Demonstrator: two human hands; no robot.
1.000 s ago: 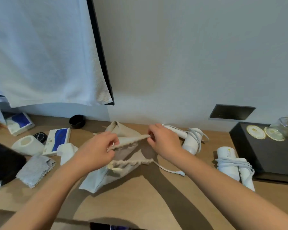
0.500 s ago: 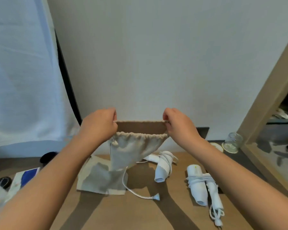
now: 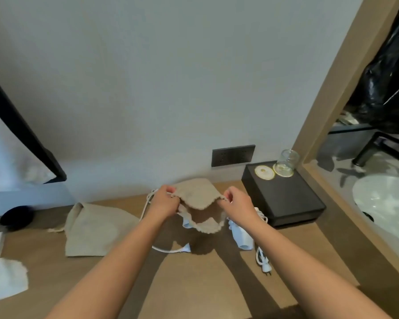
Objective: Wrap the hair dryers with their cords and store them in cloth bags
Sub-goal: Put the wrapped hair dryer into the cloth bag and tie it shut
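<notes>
The widest bare stretch of the wooden counter (image 3: 194, 291) lies at the near edge, between the two forearms, and a narrower strip runs between the flat cloth bag (image 3: 95, 229) on the left and the white cord (image 3: 168, 250) looping across the middle. Farther back, the open cloth bag (image 3: 198, 200), stretched between the left hand (image 3: 164, 201) and the right hand (image 3: 237, 203) over a hair dryer (image 3: 241, 237), blocks the way, and a loose plug (image 3: 264, 267) lies beside the right forearm. On the right a black box (image 3: 283, 199) carrying a glass jar (image 3: 286, 162) stands against the wall, close to the wooden frame (image 3: 327, 111) that closes off that side.
</notes>
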